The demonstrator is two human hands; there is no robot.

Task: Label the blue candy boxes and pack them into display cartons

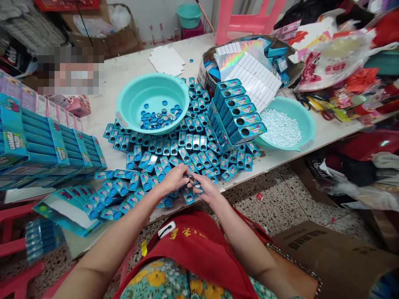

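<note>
My left hand and my right hand meet over the near edge of the table. Small round metallic caps show between the fingers of my right hand. The fingers of my left hand are pinched at these caps; whether one is held there is too small to tell. Around and beyond both hands, many small blue tins with round dark openings stand packed together. Behind them a turquoise basin holds loose blue and silver caps.
A blue carton of tins stands right of the basin. A second turquoise basin holds white pellets. Stacked blue boxes line the left side. An open cardboard box with white sheets stands behind; a pink stool is beyond.
</note>
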